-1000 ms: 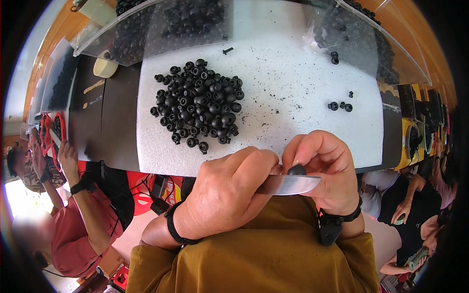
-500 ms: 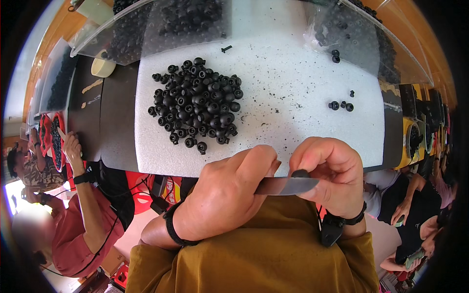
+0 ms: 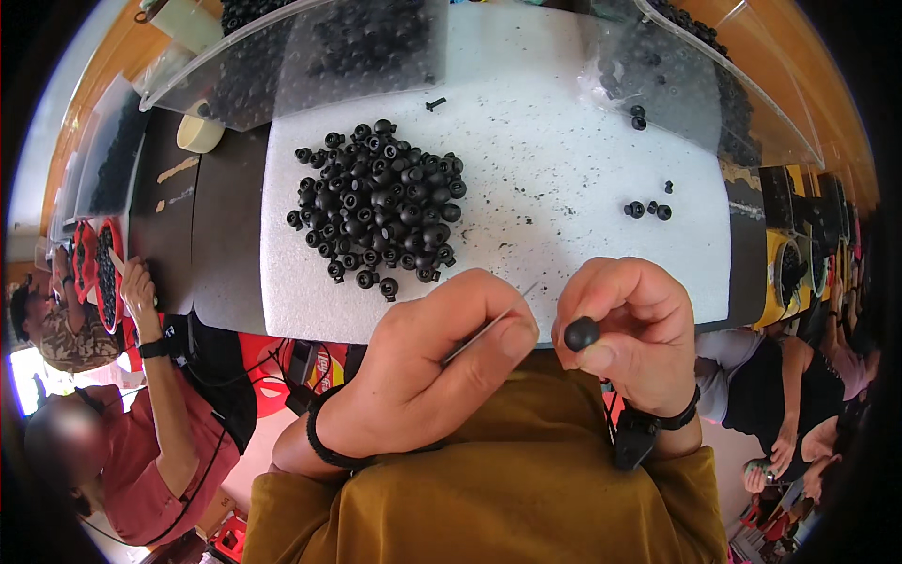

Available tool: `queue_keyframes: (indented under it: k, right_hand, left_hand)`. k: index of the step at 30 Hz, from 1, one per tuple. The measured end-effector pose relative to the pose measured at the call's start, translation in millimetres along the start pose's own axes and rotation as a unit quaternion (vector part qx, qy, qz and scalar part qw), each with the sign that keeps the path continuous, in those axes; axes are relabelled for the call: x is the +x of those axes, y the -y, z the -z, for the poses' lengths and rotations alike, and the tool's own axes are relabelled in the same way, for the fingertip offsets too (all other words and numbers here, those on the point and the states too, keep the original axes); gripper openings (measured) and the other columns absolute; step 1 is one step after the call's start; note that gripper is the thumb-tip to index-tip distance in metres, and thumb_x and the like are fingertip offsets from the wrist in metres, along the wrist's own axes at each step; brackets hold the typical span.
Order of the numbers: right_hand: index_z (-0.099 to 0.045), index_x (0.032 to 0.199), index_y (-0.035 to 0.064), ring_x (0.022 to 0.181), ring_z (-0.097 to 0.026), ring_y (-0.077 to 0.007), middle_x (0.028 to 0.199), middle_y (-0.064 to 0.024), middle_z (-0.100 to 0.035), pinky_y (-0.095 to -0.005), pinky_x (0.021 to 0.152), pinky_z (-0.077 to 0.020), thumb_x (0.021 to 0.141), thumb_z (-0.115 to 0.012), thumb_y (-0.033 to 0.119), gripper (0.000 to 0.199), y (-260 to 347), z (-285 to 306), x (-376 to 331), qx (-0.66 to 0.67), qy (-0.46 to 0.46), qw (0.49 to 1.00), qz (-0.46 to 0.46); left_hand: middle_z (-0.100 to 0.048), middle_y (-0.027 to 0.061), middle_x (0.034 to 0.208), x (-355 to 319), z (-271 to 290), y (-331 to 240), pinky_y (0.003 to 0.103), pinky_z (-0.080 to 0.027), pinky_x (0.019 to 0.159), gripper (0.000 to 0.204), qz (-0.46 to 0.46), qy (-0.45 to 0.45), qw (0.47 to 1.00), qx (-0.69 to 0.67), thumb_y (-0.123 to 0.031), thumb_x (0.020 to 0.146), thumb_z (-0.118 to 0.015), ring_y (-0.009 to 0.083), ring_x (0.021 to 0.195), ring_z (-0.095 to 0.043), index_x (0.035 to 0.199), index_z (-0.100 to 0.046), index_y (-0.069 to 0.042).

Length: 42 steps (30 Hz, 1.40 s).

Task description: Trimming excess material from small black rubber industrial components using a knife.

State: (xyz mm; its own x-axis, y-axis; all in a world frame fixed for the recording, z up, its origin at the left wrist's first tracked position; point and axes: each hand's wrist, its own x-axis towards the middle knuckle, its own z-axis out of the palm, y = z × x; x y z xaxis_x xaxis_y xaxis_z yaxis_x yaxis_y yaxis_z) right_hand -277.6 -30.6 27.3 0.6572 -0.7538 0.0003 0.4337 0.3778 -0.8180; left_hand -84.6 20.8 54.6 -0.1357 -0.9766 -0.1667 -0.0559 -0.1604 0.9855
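Observation:
My left hand (image 3: pixel 427 371) is closed on a thin-bladed knife (image 3: pixel 487 328), its blade seen nearly edge-on and its handle hidden in my fist. Between thumb and fingers of my right hand (image 3: pixel 644 329) sits a small black ball-shaped part (image 3: pixel 582 334), rounded side showing. The blade and the part are apart. Beyond my left hand, a heap of similar black parts (image 3: pixel 381 202), many with a hole or a short neck, lies on a white foam sheet (image 3: pixel 526 122). A few loose black parts (image 3: pixel 648 210) rest at the sheet's right side.
Clear plastic bins (image 3: pixel 357 66) of black parts overhang the sheet's far left and far right. Dark crumbs (image 3: pixel 526 221) and a small black pin (image 3: pixel 435 104) lie on the foam. A cream cup (image 3: pixel 199 133) stands at left. Co-workers sit on both sides, one in a red shirt (image 3: pixel 160 451).
The knife has come away from the black part and turned from flat-side view to edge-on, its tip now pointing up and away. My right fingers have turned the part so its rounded side shows.

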Motion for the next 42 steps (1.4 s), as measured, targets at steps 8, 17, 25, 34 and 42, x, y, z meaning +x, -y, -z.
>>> queue_keyframes:
  k: [8,17,25,34,42]
  right_hand:
    - [-0.056,0.098,-0.0022,0.088,-0.053,-0.0112,0.094,-0.0067,-0.056,-0.0237,0.077,-0.0427,0.079,-0.064,-0.006,0.021,2.1,-3.5,3.6,-0.079,0.022,0.997,0.014]
    - [-0.056,0.097,-0.0016,0.084,-0.053,-0.0129,0.091,-0.0082,-0.056,-0.0238,0.073,-0.0416,0.076,-0.064,-0.007,0.023,5.5,-3.6,9.7,-0.137,0.009,0.989,0.051]
    - [-0.060,0.101,0.0000,0.070,-0.051,-0.0078,0.083,-0.0040,-0.057,-0.0210,0.066,-0.0412,0.083,-0.063,0.012,0.021,123.0,25.2,57.2,-0.545,-0.316,0.676,0.382]
    - [-0.057,0.081,0.0037,0.067,-0.056,-0.0236,0.075,-0.0084,-0.057,-0.0309,0.060,-0.0450,0.076,-0.065,0.008,0.010,-8.8,-13.2,63.9,-0.620,0.012,0.779,0.095]
    - [-0.054,0.081,0.0067,0.066,-0.054,-0.0264,0.072,-0.0068,-0.052,-0.0363,0.056,-0.0439,0.070,-0.068,0.010,0.018,-58.1,-27.2,66.0,-0.653,0.056,0.743,0.135]
  left_hand:
    - [-0.050,-0.0003,0.076,4.8,5.9,-1.2,0.021,-0.035,0.060,0.015,0.010,0.108,0.992,-0.060,-0.015,0.091,-0.052,0.0061,0.067,-0.043,0.086,-0.055,-0.001]
    - [-0.049,-0.0001,0.072,7.6,10.5,7.9,0.022,-0.035,0.058,0.013,-0.030,0.118,0.989,-0.083,-0.013,0.093,-0.050,0.0059,0.065,-0.041,0.090,-0.054,-0.001]
    - [-0.051,-0.0008,0.074,0.3,12.5,15.1,0.020,-0.037,0.060,0.014,-0.005,0.130,0.990,-0.057,-0.012,0.093,-0.049,0.0054,0.065,-0.043,0.094,-0.055,0.000]
    - [-0.059,0.0078,0.078,-10.9,31.4,27.6,0.030,-0.046,0.065,0.009,0.010,0.236,0.971,0.046,-0.009,0.083,-0.056,0.0222,0.068,-0.058,0.090,-0.056,-0.004]
    - [-0.060,0.0066,0.076,-26.8,43.8,38.9,0.029,-0.046,0.064,0.009,0.055,0.193,0.977,0.071,-0.008,0.082,-0.056,0.0210,0.068,-0.059,0.090,-0.057,-0.004]
